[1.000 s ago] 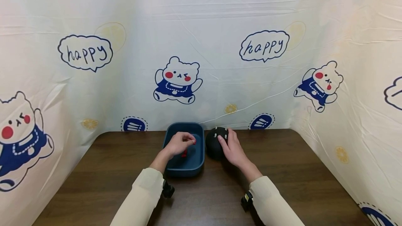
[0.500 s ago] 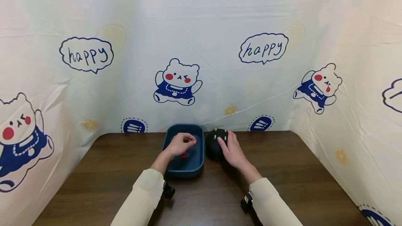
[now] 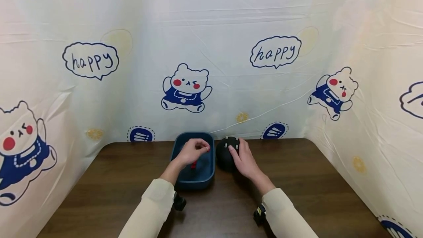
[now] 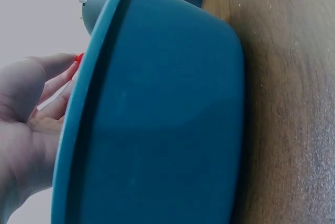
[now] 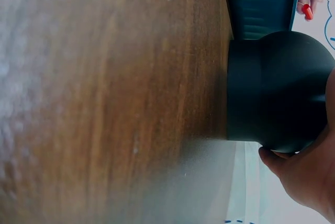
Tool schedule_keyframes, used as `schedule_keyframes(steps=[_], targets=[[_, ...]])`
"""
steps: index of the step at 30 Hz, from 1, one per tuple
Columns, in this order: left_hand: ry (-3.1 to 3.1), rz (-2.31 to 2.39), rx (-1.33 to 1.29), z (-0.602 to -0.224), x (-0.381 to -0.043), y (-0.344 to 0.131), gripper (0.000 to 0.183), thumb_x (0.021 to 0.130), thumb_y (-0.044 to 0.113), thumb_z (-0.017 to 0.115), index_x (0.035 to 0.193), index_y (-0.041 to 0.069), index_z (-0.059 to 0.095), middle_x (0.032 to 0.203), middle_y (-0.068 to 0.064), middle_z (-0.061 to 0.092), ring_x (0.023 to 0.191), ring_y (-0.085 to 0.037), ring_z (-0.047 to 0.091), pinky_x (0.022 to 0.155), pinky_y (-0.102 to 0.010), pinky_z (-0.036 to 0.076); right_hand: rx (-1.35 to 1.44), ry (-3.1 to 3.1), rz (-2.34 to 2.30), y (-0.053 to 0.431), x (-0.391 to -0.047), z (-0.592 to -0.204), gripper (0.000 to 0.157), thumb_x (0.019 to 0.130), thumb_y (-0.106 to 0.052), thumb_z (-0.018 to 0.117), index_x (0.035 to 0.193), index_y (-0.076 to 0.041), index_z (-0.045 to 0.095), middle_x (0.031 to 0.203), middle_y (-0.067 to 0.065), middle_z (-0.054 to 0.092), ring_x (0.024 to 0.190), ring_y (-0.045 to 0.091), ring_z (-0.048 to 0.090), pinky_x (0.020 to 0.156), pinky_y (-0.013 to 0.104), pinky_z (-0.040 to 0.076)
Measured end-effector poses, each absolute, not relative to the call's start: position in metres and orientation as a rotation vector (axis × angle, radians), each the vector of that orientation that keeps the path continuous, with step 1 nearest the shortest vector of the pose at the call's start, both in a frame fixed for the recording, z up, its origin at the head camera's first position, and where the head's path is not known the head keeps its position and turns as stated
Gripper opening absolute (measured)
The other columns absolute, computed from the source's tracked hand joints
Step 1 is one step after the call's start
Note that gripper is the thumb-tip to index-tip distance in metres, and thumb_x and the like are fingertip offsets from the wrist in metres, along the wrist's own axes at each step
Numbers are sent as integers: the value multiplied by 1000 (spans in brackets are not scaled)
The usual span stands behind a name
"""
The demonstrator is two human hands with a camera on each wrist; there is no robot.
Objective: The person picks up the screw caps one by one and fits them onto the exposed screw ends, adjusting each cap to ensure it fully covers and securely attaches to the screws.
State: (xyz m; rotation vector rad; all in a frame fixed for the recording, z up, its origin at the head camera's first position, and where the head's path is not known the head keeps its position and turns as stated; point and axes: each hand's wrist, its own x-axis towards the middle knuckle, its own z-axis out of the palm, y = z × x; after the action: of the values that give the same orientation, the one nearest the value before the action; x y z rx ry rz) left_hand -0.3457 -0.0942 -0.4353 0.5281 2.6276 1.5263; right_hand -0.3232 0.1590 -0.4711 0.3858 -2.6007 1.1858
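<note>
My left hand [image 3: 192, 151] is over the blue bin [image 3: 198, 185] and pinches a small red piece [image 5: 307, 11] between thumb and fingertips. More red pieces [image 3: 194, 165] lie in the bin below the hand. Just right of the bin stands a black rounded object [image 3: 225, 160] on a narrower base, with several metal studs on its top. My right hand [image 3: 246, 160] holds this object from its right side, thumb on the near upper face. In the left wrist view the bin's wall [image 4: 157, 103] covers much of the scene, with a red tip [image 4: 79, 57] showing at the left fingertips.
Bin and black object stand on a dark wooden table [image 3: 132, 179], near its back edge. Behind it hangs a pale printed curtain [image 3: 224, 47], which also closes off both sides. Each sleeve carries a black wrist camera [image 3: 180, 202].
My left hand has shifted slightly right with the red piece, nearer the black object. The right hand keeps its hold in the same place. The head view has tilted up a little.
</note>
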Motion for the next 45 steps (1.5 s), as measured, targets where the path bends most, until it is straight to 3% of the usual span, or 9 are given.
schedule_keyframes(steps=[37,45], targets=[[2618,1602,568,-425,-345,-74,19,101,20,67,114,8,74,102,0,73,94,-19,65,91,-41,54,359,-2596,1180,158,-322,-474,69,109,-45,45,157,1,25,156,25,33,140,41,39,116,58,33],[2579,1653,546,-423,-347,-69,17,101,22,67,113,12,74,104,0,74,99,-21,67,93,-43,54,357,-2586,1193,158,-324,-471,69,109,-43,46,156,2,24,156,26,32,140,42,39,117,58,32]])
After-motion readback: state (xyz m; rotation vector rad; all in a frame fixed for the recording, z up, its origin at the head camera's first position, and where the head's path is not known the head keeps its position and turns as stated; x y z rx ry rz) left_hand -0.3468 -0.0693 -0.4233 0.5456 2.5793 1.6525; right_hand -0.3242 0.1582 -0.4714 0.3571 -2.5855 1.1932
